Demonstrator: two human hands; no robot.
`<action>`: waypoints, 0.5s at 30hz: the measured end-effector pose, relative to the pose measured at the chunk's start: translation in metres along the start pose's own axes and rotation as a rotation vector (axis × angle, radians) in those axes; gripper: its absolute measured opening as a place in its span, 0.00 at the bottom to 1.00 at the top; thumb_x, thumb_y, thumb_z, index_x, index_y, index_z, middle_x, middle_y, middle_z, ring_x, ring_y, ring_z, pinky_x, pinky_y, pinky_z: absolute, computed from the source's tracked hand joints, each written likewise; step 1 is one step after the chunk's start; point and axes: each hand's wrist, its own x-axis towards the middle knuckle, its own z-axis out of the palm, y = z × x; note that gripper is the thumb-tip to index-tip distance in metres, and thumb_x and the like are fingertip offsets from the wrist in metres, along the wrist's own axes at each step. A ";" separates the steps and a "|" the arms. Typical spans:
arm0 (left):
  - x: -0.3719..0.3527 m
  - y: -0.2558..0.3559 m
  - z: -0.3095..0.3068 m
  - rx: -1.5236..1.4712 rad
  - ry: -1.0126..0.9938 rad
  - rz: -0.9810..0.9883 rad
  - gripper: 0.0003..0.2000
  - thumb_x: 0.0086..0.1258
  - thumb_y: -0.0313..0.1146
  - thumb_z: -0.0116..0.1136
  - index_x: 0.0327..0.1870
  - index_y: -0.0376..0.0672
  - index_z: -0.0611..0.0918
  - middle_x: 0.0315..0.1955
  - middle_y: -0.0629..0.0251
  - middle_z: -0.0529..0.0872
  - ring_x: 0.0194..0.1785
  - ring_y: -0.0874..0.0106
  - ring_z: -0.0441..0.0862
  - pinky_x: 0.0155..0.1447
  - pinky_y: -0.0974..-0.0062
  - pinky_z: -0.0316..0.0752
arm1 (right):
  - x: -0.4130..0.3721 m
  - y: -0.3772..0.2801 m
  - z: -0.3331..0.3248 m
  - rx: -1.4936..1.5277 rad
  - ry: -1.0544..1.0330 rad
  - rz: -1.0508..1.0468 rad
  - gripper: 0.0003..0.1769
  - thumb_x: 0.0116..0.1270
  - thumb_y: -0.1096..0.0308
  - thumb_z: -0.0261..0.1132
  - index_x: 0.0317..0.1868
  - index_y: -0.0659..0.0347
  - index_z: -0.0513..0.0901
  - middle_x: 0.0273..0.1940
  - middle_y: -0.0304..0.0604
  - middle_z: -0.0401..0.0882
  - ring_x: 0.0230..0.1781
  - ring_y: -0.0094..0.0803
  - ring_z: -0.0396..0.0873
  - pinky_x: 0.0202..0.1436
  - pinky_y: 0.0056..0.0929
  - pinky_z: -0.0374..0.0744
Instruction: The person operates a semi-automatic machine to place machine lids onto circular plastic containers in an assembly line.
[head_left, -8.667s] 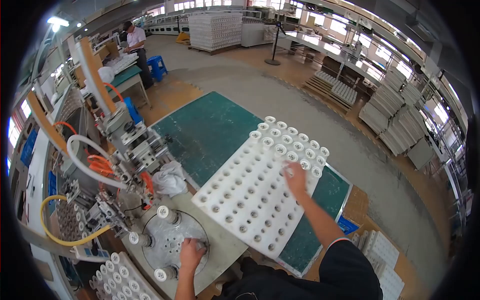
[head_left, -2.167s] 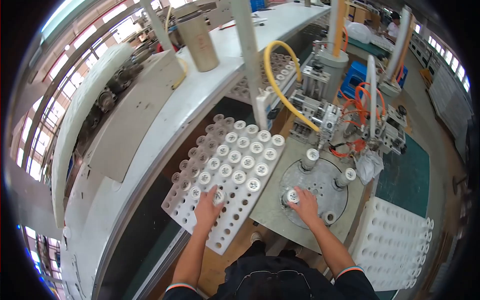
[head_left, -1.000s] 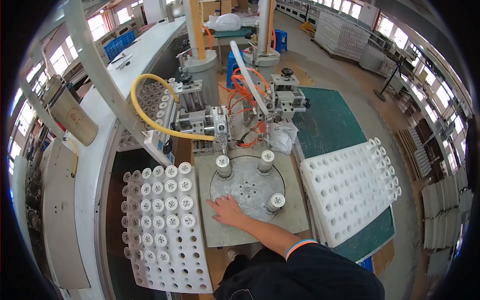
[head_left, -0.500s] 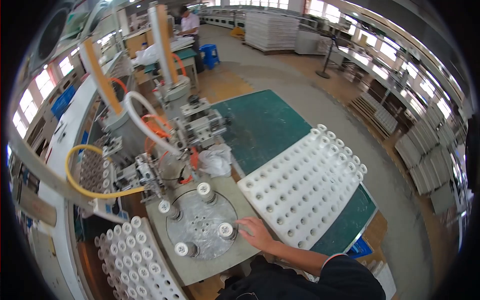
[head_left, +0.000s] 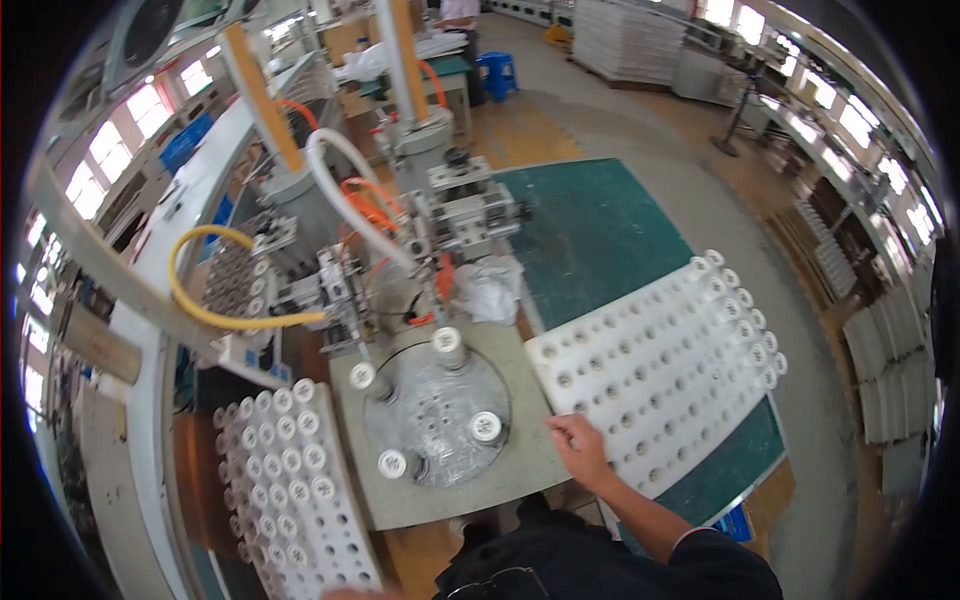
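Note:
My right hand (head_left: pixel 582 450) is between the round metal turntable (head_left: pixel 440 455) and the white perforated tray (head_left: pixel 640 400), close to the tray's left edge. Its fingers are loosely bent and a little apart, and I see nothing in them. Upright on the turntable stand several short cylinders with white round caps, the nearest to that hand being the right-hand capped cylinder (head_left: pixel 486 427). Only a sliver of my left hand (head_left: pixel 360 594) shows at the bottom edge, beside the left tray (head_left: pixel 345 545); its fingers are hidden.
Rows of white-capped cylinders (head_left: pixel 285 430) fill much of the left tray. More capped pieces (head_left: pixel 745 310) stand along the white tray's far right side. Behind the turntable are machine heads (head_left: pixel 465 215), a yellow hose (head_left: pixel 230 320) and a plastic bag (head_left: pixel 490 290). A green table (head_left: pixel 600 240) supports the white tray.
My right hand has drawn away from the capped cylinder on the turntable, rightward to the white tray, its fingers now more bent. A sliver of my left hand has appeared. The camera view has shifted.

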 end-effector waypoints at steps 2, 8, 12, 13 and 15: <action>-0.100 -0.020 0.009 0.270 1.135 -1.106 0.16 0.55 0.32 0.68 0.44 0.39 0.81 0.43 0.57 0.82 0.50 0.67 0.79 0.52 0.68 0.72 | 0.002 -0.011 -0.001 0.021 0.024 -0.004 0.10 0.62 0.77 0.61 0.45 0.62 0.82 0.36 0.43 0.80 0.34 0.29 0.78 0.36 0.25 0.77; -0.199 -0.125 -0.053 1.351 0.913 -1.434 0.28 0.49 0.40 0.72 0.53 0.43 0.78 0.51 0.56 0.76 0.53 0.56 0.76 0.55 0.64 0.73 | -0.007 -0.021 -0.011 -0.063 0.120 0.000 0.10 0.62 0.78 0.60 0.43 0.62 0.82 0.35 0.43 0.80 0.32 0.30 0.78 0.34 0.24 0.76; -0.224 -0.144 -0.066 1.150 0.802 -1.433 0.19 0.50 0.33 0.65 0.46 0.45 0.80 0.43 0.57 0.79 0.47 0.55 0.78 0.50 0.62 0.75 | -0.026 -0.013 -0.036 -0.151 0.241 0.019 0.09 0.63 0.78 0.60 0.43 0.63 0.82 0.36 0.43 0.80 0.31 0.28 0.77 0.33 0.24 0.75; -0.222 -0.145 -0.067 1.203 0.742 -1.431 0.16 0.48 0.31 0.64 0.42 0.44 0.80 0.41 0.57 0.79 0.47 0.54 0.77 0.49 0.61 0.75 | -0.030 -0.009 -0.051 -0.148 0.282 0.002 0.09 0.62 0.78 0.61 0.43 0.63 0.83 0.36 0.44 0.80 0.30 0.30 0.78 0.32 0.25 0.76; -0.201 -0.147 -0.069 1.350 0.665 -1.424 0.13 0.46 0.28 0.64 0.35 0.42 0.81 0.38 0.55 0.79 0.45 0.55 0.78 0.46 0.62 0.75 | -0.032 0.001 -0.098 -0.278 0.365 0.035 0.09 0.63 0.77 0.61 0.43 0.63 0.82 0.37 0.44 0.80 0.31 0.28 0.78 0.32 0.25 0.76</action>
